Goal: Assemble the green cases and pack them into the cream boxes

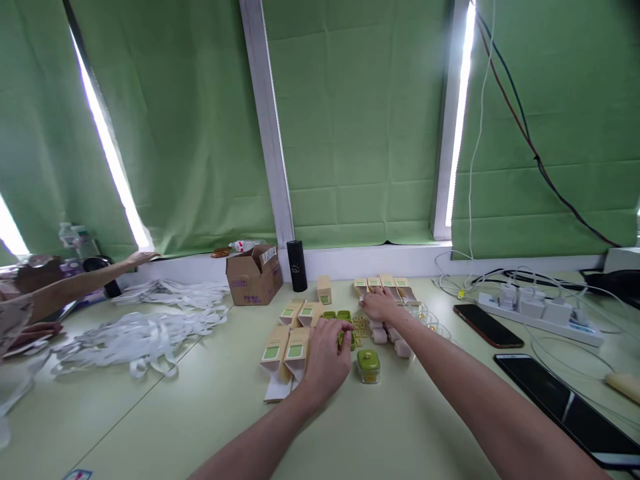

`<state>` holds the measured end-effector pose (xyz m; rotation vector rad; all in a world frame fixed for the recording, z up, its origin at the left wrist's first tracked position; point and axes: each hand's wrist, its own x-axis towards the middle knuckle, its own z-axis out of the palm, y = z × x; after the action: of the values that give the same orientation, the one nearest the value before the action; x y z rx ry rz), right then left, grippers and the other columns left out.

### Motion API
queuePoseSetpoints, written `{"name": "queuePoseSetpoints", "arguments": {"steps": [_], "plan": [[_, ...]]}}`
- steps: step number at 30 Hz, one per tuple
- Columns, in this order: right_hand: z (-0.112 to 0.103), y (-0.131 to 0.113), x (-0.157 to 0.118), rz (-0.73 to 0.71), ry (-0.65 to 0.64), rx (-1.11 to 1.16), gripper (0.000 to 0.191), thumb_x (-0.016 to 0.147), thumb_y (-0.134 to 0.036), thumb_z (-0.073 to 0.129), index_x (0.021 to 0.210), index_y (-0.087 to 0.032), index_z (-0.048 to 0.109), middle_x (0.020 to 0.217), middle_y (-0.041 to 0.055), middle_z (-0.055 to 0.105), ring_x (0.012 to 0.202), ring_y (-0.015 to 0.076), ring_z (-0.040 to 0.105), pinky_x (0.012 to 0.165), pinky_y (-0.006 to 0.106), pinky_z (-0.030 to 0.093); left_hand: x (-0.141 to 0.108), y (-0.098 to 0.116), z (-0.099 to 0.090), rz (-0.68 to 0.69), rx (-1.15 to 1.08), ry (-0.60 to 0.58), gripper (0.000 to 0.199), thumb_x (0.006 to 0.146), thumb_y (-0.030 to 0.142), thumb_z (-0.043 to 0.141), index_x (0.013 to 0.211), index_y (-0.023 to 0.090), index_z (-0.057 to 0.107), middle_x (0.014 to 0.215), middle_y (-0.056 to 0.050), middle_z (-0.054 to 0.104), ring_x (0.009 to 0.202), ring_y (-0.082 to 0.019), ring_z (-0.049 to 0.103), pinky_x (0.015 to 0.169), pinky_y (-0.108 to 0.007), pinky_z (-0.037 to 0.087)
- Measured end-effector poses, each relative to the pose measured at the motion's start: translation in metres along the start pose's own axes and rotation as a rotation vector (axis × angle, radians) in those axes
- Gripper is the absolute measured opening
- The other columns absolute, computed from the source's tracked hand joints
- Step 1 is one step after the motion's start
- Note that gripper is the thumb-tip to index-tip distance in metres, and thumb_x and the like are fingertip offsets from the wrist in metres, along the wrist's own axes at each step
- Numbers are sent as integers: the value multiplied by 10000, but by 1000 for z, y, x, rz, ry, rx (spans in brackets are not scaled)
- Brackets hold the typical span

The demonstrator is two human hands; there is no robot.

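My left hand (330, 352) is over the green lids (343, 315) in the middle of the table, its fingers curled and the thumb near the fingertips; what it holds, if anything, is hidden. Farther right, my right hand (381, 305) reaches over small yellowish pieces (360, 328) and pale pink blocks (379, 335), fingertips down beside the back cartons (387, 283); its grip is too small to make out. A clear container with a green lid (369, 366) stands in front, between my forearms. Beige cartons with green labels (285, 350) stand left of my left hand.
A cardboard box (254, 277) and a black cylinder (297, 267) stand at the back. White straps (145, 333) are heaped at the left, where another person's arm (85, 283) reaches in. Two phones (487, 325) (565, 403) and a power strip (543, 317) with cables lie at the right.
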<state>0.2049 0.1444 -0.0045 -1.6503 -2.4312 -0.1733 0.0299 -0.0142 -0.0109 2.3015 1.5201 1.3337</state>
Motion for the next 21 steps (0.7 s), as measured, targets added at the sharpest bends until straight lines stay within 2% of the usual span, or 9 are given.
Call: {"name": "queuePoseSetpoints", "arguments": {"steps": [4,6,7,10,14,17,19,21], "plan": [[-5,-3,-11,-55,135,24,304,1035,-337,650,1297,-184,652,1347,107,656,1163,264,670,991,486,574,1,-2,0,-4,-40,34,178,964,182,502,989,227,673,1009,-75,736,1035,-290,635,922,-479,486],[-10,-5,-19,-72,208,46,226,1067,-211,541,1207,-163,712,1356,140,672,1256,295,624,1082,504,492,2,-3,0,-7,-59,47,181,967,195,502,997,226,678,1021,-80,738,1045,-294,638,934,-488,487],[-13,-6,-24,-81,243,59,292,1072,-145,462,1177,-158,733,1379,158,668,1302,307,594,1115,497,449,3,-3,0,-14,-69,49,184,970,204,501,1000,225,682,1026,-82,741,1050,-296,639,942,-495,485],[-25,-10,-41,-119,338,92,414,1071,-102,346,1286,-153,696,1455,152,630,1347,314,547,1109,472,432,5,-5,0,-59,-129,56,188,982,258,518,1021,227,699,1053,-89,752,1071,-303,645,970,-507,483],[-40,-16,-74,-176,424,124,429,1073,-139,337,1374,-153,642,1485,142,607,1329,334,539,1075,509,452,10,-8,-1,-173,-311,66,272,1007,406,541,1116,235,722,1114,-96,755,1124,-295,656,1037,-491,487],[-45,-22,-109,-329,570,193,418,1045,-137,412,1390,-178,643,1440,139,649,1324,352,556,1090,565,456,15,-13,-3,-297,-498,45,416,1016,556,521,1149,220,727,1126,-105,761,1156,-288,660,1067,-464,482],[-43,-27,-132,-433,661,228,420,1025,-127,465,1393,-211,648,1420,125,670,1320,354,576,1090,581,470,17,-15,-4,-395,-648,37,528,996,657,508,1154,204,726,1087,-109,770,1118,-281,677,1027,-440,505],[-39,-30,-152,-543,723,189,418,1007,-104,492,1362,-235,668,1411,107,685,1301,343,604,1068,573,500,19,-15,-5,-437,-809,43,602,963,722,523,1153,187,724,1036,-109,776,1047,-266,699,966,-410,529]]}}
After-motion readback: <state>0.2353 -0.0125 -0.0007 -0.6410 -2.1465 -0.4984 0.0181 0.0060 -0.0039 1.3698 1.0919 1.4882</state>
